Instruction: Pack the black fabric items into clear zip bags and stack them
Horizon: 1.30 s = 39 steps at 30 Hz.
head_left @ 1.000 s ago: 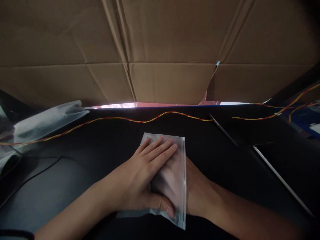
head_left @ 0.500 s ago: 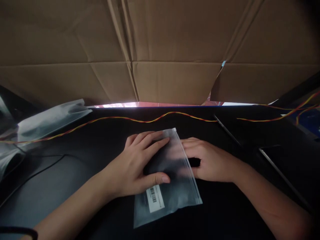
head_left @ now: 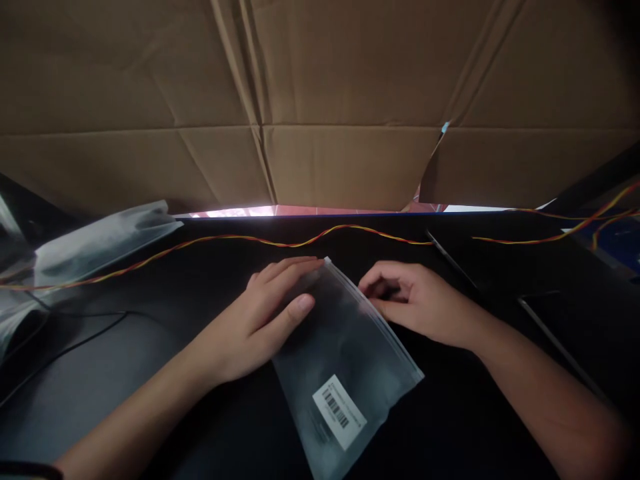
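A frosted clear zip bag (head_left: 360, 347) lies tilted on the dark tabletop, its zip edge facing upper right. It looks flat, and a white barcode label (head_left: 340, 411) sits near its lower end. My left hand (head_left: 270, 317) rests on the bag's upper left part, fingers stretched towards the top corner and thumb spread apart over the plastic. At the zip edge, my right hand (head_left: 415, 300) has curled fingers, with the thumb and index tips at the plastic in a pinch. Its other fingers are partly hidden.
Brown cardboard (head_left: 345, 67) stands across the back. A twisted red and yellow wire (head_left: 240, 238) crosses the table. Another plastic bag (head_left: 105, 240) and a thin black cable (head_left: 90, 340) lie left. Two dark flat objects, one with a pale edge (head_left: 555, 340), lie right.
The bag has turned, its lower end swinging right and nearer. My right fingers, seen through the plastic before, have drawn back to the zip edge and curled. My left hand has shifted slightly left.
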Tool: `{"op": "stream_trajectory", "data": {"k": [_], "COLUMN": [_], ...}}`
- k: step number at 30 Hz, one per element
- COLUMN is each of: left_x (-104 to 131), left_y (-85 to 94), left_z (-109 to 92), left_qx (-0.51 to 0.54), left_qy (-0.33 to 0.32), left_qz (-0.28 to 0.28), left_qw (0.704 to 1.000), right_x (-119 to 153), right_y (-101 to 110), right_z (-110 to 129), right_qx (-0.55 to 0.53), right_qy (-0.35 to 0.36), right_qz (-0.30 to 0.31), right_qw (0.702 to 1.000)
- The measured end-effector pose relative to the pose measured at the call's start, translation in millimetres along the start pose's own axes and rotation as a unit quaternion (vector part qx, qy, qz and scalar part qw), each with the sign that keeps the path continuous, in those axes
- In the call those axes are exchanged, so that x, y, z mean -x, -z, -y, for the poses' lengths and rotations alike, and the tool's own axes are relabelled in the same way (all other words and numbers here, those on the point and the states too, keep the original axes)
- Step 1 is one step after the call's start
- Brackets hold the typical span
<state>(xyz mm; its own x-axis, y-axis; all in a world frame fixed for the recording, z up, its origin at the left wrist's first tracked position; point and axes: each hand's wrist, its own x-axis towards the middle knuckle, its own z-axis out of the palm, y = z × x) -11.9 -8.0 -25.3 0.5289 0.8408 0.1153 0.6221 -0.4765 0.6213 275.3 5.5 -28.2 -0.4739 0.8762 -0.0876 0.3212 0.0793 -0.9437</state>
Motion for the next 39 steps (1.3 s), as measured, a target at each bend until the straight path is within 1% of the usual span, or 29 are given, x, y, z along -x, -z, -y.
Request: {"op": "stream_trajectory", "data": {"k": [2,3,5,7,8,9,12,13,14,17,20,22,24,26,29,34,37,39], "left_x": [-2,-2,-3,-2,-2,-2,-2,-3,-3,-3,-3,-4,-4,-6,-8,-11,-13,-15], "left_y": [-4.6,-7.1,-11.4,-13.7,-14.2,-14.4,-13.9,-13.8,-13.8,-14.7,-16.4,-17.3,-17.3,-15.7,-10.7,-1.8,1.1,3.2], "left_z": [1,1,1,0,-2,-4,-10,-13,-16,-23,-27,-26,-23,-19,-14,-4,6,12], "left_qx": [-0.02,-0.032,-0.045,-0.036,-0.025,-0.012,0.037,0.052,0.064,0.077,0.079,0.09,0.107,0.118,0.102,0.053,0.018,-0.008], "left_qy": [0.02,0.02,0.01,0.004,0.005,0.006,0.006,0.007,0.011,0.033,0.038,0.039,0.051,0.067,0.088,0.1,0.101,0.103], "left_qz": [-0.015,-0.015,-0.011,-0.009,-0.01,-0.014,-0.032,-0.036,-0.039,-0.037,-0.011,0.005,0.0,-0.024,-0.072,-0.11,-0.134,-0.135], "left_qw": [1.0,0.999,0.999,0.999,1.0,1.0,0.999,0.998,0.997,0.996,0.996,0.995,0.993,0.99,0.988,0.987,0.986,0.985], "right_x": [5,8,14,16,15,13,5,3,1,1,4,6,7,10,17,34,41,42], "right_y": [-6,-10,-18,-19,-19,-17,-17,-20,-24,-40,-50,-54,-56,-60,-65,-76,-82,-82], "right_z": [3,4,7,9,8,7,3,3,2,5,8,8,9,10,16,25,28,30], "right_qx": [-0.038,-0.067,-0.124,-0.153,-0.156,-0.151,-0.098,-0.082,-0.075,-0.1,-0.128,-0.144,-0.158,-0.16,-0.148,-0.121,-0.085,-0.082], "right_qy": [-0.066,-0.084,-0.098,-0.11,-0.122,-0.134,-0.152,-0.149,-0.143,-0.114,-0.099,-0.102,-0.109,-0.124,-0.169,-0.248,-0.236,-0.221], "right_qz": [0.073,0.105,0.154,0.193,0.195,0.175,0.052,0.027,0.016,0.019,0.015,0.023,0.036,0.056,0.104,0.205,0.236,0.246], "right_qw": [0.994,0.989,0.975,0.963,0.961,0.964,0.982,0.985,0.987,0.988,0.987,0.984,0.981,0.978,0.969,0.939,0.939,0.94]}}
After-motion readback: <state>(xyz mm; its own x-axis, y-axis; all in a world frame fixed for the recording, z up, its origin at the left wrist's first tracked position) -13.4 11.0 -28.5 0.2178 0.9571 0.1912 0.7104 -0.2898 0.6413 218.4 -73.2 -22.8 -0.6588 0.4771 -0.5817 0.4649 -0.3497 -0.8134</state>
